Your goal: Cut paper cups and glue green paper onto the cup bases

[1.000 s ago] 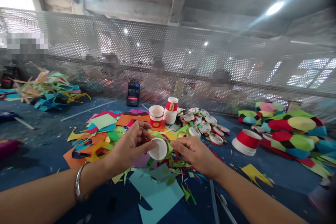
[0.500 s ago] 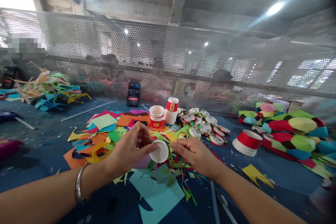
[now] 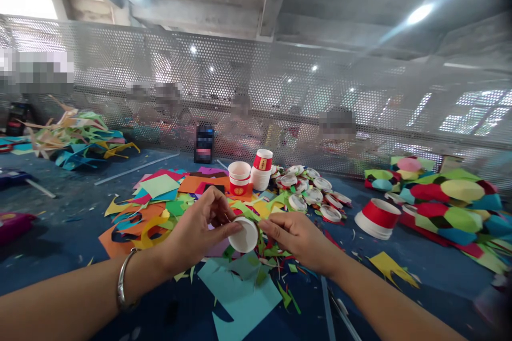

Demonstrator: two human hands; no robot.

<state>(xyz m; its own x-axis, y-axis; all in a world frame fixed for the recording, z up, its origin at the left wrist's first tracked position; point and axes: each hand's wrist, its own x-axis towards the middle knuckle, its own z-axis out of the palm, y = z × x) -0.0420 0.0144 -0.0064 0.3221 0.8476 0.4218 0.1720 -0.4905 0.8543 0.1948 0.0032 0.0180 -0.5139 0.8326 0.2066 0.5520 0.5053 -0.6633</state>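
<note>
A round white disc (image 3: 243, 235), like a cut cup bottom, is pinched at its left edge between the thumb and fingers of my left hand (image 3: 204, 226). Green paper shows along the disc's upper right edge. My right hand (image 3: 298, 237) is closed beside that edge, thumb against forefinger; whatever its fingertips hold is too small to make out. Below both hands lies a light blue paper sheet (image 3: 244, 298) with cut-outs. Green scraps are scattered around it.
Paper cups (image 3: 239, 178) and a taller cup stack (image 3: 262, 170) stand behind my hands. Several white discs (image 3: 314, 194) lie right of them. A red-banded cup (image 3: 377, 218) and colourful paper shapes (image 3: 452, 205) are at right. Paper scraps (image 3: 80, 136) pile up at left.
The white disc has moved slightly downward with my left hand, which still pinches it. My right hand stays close to the disc's right edge.
</note>
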